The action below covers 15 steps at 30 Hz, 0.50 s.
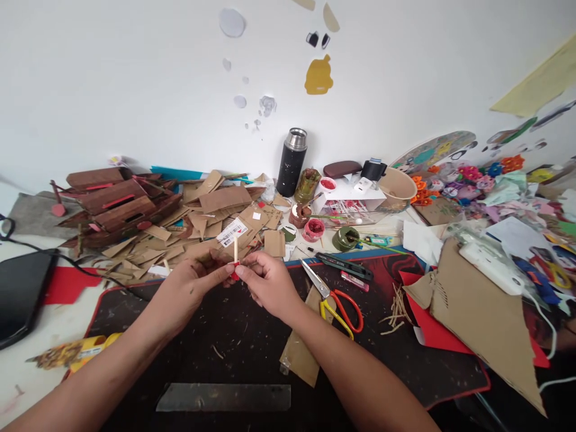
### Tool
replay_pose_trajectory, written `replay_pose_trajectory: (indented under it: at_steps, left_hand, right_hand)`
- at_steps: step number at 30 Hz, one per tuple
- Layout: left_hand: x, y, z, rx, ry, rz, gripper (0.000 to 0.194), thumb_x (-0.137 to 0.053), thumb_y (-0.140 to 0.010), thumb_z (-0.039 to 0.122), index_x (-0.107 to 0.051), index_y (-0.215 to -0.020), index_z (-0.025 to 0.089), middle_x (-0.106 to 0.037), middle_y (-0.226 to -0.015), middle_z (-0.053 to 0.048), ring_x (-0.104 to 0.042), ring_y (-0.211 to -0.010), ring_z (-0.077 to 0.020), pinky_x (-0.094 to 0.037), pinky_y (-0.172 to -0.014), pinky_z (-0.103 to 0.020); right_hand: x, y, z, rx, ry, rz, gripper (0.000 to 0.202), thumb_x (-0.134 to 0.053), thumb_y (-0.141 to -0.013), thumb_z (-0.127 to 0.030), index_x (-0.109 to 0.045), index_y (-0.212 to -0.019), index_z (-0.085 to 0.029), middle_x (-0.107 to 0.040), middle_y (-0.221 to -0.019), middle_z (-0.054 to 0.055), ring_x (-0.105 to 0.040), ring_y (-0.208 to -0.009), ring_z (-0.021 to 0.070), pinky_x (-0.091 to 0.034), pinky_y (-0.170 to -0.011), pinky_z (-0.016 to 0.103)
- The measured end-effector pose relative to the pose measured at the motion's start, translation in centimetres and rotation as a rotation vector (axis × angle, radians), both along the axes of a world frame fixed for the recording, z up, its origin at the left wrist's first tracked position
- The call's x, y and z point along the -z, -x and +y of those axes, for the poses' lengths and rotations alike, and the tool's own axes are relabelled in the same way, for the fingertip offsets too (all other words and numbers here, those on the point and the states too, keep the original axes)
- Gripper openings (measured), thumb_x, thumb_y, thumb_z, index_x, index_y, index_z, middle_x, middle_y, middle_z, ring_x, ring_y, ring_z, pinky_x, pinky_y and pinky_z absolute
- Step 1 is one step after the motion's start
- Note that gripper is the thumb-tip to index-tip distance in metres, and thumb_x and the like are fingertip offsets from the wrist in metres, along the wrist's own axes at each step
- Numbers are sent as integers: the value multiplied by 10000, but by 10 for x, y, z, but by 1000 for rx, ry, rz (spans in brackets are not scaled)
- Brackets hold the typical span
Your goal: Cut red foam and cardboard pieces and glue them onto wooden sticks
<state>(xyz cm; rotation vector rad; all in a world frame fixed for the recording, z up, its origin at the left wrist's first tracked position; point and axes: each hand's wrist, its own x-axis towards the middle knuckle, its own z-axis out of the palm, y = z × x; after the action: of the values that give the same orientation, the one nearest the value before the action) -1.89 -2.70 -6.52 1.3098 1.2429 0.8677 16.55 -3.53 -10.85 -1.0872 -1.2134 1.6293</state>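
A thin pale wooden stick stands upright between my two hands, with a small red piece around or against its lower end. From the left, my left hand pinches the red piece between thumb and fingers. My right hand grips it from the other side, thumb tip beside the left thumb. The stick's bottom is hidden by my fingers. Just right of my right hand lie open scissors with red and yellow handles. A black box cutter is beyond them.
A brown model boat stands back left among cardboard scraps. Open paint jars and a black flask line the back. A clear ruler lies in front; cardboard and a yellow glue bottle flank the dark mat.
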Motion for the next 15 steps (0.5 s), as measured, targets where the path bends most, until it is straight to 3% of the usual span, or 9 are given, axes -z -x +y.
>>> replay_pose_trajectory:
  at_steps: [4,7,12,15]
  left_hand:
    - [-7,1,2,83,8,104,383,-714,-912,615,-751,-861,237,-748,-813,-32,-678,-808,-244,-534,-775,-350]
    - [-11,0,7,109,-24,101,382,-744,-888,620,-751,-881,238,-766,-887,-35,-685,-884,-254,-530,-816,-348]
    - [-8,-4,14,113,-11,59,407,-839,-812,579,-681,-714,217,-659,-691,15,-585,-693,-184,-454,-658,-288]
    - [-5,-7,14,88,-17,17,413,-855,-801,560,-676,-672,211,-640,-661,20,-566,-671,-172,-449,-652,-284]
  right_hand:
    - [5,-2,-3,22,7,-41,236,-739,-960,-432,-628,-960,-224,-519,-563,-106,-424,-412,87,-311,-429,213]
    - [6,-1,-5,22,5,-64,240,-764,-942,-419,-632,-923,-219,-510,-571,-101,-418,-427,85,-299,-440,216]
    - [8,0,-8,5,2,-46,243,-770,-926,-404,-626,-884,-212,-552,-615,-78,-420,-442,79,-291,-443,214]
    - [9,-4,-8,3,25,-24,260,-765,-927,-429,-620,-895,-215,-560,-615,-79,-411,-431,76,-292,-435,211]
